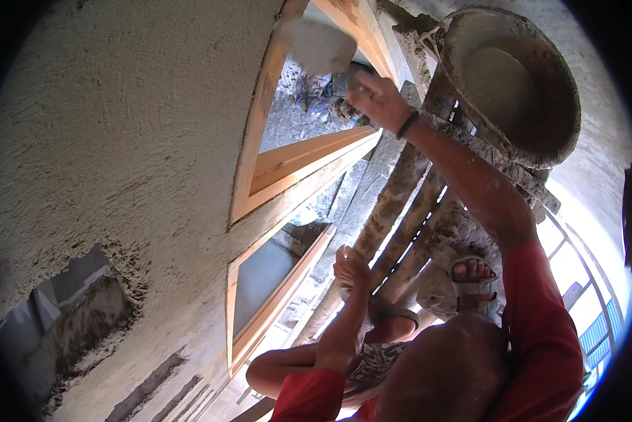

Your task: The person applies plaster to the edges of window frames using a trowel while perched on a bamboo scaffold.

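Observation:
My right hand, a dark band at its wrist, is raised and closed around the handle of a plastering trowel. The trowel's flat blade, smeared by motion, lies over the upper wooden window frame. Lower down, my left hand is curled in front of the planks, near the lower wooden frame; what its fingers hold, if anything, is hidden. Beyond my right forearm stands a wide round basin, caked with mortar, with wet grey mix inside.
A rough plastered wall fills the left side, with a ragged hole low in it. Beneath me run mortar-stained scaffold planks with gaps between them. My sandalled foot rests there. A curved metal railing is at the right.

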Demonstrator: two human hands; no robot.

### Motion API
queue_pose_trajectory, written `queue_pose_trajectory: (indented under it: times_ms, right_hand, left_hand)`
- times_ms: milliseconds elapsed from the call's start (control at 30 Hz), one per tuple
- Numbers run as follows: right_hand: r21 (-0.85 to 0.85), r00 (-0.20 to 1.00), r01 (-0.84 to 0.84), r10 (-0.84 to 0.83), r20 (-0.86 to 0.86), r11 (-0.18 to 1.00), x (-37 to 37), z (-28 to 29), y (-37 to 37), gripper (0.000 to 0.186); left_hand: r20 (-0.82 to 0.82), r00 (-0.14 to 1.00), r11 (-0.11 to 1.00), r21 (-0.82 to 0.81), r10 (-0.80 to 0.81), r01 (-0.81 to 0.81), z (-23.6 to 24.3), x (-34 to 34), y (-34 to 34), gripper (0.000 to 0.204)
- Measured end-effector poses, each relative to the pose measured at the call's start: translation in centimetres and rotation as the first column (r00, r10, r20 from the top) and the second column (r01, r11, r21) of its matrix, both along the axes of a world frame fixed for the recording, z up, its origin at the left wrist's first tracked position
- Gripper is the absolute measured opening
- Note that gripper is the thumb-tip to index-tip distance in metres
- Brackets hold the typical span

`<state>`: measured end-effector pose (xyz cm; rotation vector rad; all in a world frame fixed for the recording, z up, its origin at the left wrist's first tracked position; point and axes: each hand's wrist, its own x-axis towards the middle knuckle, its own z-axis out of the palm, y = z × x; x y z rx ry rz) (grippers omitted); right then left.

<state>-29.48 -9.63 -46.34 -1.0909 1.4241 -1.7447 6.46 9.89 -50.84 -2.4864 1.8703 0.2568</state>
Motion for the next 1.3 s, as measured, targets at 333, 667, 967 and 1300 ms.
queue_pose_trajectory:
  times_ms: [333, 667, 967, 1300]
  right_hand:
    - [0.102, 0.998, 0.057, -0.06, 0.033, 0.993, 0.3, -1.4, -0.1, 0.025]
    - [0.134, 0.996, 0.025, -0.036, 0.083, 0.991, 0.5, -1.2, -0.7, 0.025]
    - [0.06, 0.973, -0.176, 0.183, -0.14, 0.983, 5.4, -1.6, 1.7, 0.023]
    - [0.148, 0.987, -0.15, 0.156, -0.031, 0.977, 7.7, 0.4, 2.3, 0.015]
  left_hand:
    - [-0.024, 1.0, 1.0, 0.024, 0.009, -0.009, 0.4, -0.5, -0.1, 0.037]
    - [-0.049, 0.998, 0.999, -0.026, -0.028, 0.027, -0.1, -0.2, 0.0, 0.038]
    - [0.004, 1.0, 1.0, -0.007, 0.021, -0.021, -0.4, 0.1, 0.0, 0.031]
    - [-0.063, 0.998, 0.998, -0.062, 0.0, -0.004, 0.0, -0.2, -0.2, 0.034]
